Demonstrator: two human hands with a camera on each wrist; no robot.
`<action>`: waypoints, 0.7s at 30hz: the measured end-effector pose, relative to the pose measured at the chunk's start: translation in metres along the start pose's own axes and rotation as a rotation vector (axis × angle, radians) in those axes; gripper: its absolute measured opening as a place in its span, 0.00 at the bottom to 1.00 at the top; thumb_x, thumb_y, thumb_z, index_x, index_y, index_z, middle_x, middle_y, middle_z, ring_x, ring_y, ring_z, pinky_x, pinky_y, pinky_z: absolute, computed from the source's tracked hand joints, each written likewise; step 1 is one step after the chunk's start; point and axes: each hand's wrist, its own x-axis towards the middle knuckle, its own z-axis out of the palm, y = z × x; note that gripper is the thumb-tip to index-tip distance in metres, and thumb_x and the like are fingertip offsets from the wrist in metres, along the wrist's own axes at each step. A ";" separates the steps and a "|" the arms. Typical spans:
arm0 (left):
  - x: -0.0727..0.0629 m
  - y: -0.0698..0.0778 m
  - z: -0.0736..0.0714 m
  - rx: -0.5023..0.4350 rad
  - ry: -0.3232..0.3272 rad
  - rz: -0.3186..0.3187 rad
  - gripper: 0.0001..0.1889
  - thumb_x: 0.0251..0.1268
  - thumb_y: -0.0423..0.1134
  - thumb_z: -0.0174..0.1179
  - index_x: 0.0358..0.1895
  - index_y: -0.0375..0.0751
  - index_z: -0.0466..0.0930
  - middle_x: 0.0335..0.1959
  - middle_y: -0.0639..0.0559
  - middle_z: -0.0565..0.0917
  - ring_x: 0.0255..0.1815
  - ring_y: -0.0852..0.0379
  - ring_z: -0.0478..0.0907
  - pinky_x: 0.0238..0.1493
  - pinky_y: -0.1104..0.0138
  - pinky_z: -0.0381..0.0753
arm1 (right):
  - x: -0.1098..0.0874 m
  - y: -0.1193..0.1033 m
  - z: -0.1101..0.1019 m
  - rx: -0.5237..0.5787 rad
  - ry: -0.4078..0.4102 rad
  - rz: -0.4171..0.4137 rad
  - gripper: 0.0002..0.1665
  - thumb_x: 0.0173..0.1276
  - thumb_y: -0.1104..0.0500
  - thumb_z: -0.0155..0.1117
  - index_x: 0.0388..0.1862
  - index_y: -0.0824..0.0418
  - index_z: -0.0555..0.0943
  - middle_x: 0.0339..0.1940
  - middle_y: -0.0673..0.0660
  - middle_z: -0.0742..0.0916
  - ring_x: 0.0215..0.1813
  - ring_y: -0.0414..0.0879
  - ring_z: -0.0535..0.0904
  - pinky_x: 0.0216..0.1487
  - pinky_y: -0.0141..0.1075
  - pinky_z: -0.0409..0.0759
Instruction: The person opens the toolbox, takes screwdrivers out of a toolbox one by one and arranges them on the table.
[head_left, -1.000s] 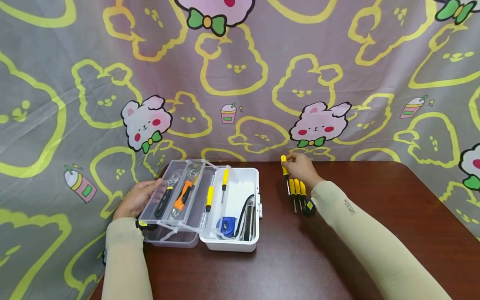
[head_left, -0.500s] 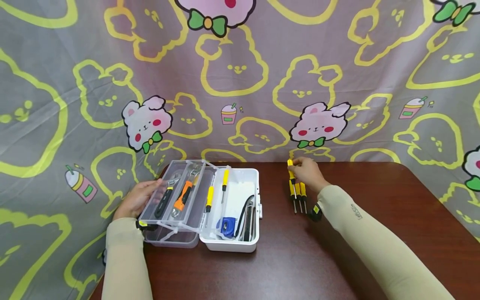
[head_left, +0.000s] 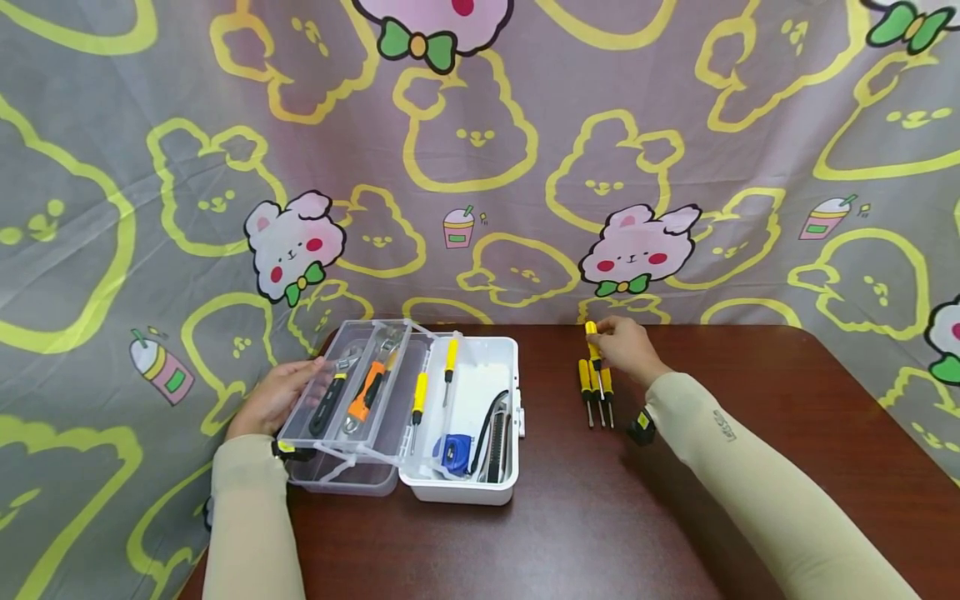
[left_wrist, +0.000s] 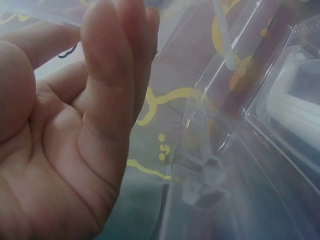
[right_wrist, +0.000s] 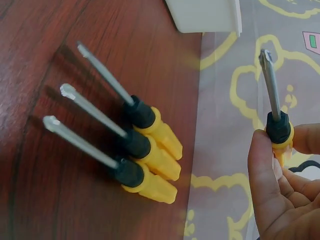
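My right hand [head_left: 628, 350] pinches a yellow-and-black screwdriver [head_left: 592, 333] by its handle. In the right wrist view its metal tip points up, clear of the table. Below and beside it, three similar screwdrivers [right_wrist: 142, 147] lie side by side on the wood. At the left, my left hand [head_left: 277, 398] holds the outer edge of the clear upper tray [head_left: 303, 429] of an opened toolbox [head_left: 459, 494], thumb on top. The left wrist view shows its fingers bent up to the clear plastic, their tips partly out of sight.
A black-handled adjustable wrench [head_left: 328, 404] and an orange-handled tool [head_left: 365, 396] lie in the clear tray. The white box holds a blue tape measure [head_left: 455, 452], two yellow screwdrivers [head_left: 419, 396] and dark slim tools [head_left: 496, 446]. A patterned curtain [head_left: 517, 150] hangs behind the brown table [head_left: 555, 533].
My right hand has moved right and slightly nearer with the screwdriver, which now stands over the row of three. The left hand and the toolbox have stayed put.
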 end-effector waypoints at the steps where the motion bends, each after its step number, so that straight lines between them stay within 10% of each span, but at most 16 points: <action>1: 0.000 0.000 0.000 -0.002 0.001 -0.001 0.36 0.69 0.58 0.55 0.64 0.27 0.70 0.39 0.53 0.80 0.36 0.60 0.78 0.37 0.66 0.82 | 0.000 0.001 0.000 0.005 0.003 0.003 0.25 0.74 0.56 0.57 0.62 0.71 0.71 0.34 0.63 0.80 0.39 0.60 0.81 0.42 0.50 0.83; 21: -0.003 0.003 0.002 0.007 0.007 -0.009 0.37 0.70 0.58 0.54 0.65 0.26 0.69 0.39 0.52 0.80 0.35 0.60 0.78 0.37 0.66 0.82 | -0.005 0.018 -0.005 -0.048 0.039 0.038 0.25 0.73 0.55 0.58 0.60 0.71 0.72 0.36 0.63 0.81 0.33 0.52 0.81 0.32 0.40 0.83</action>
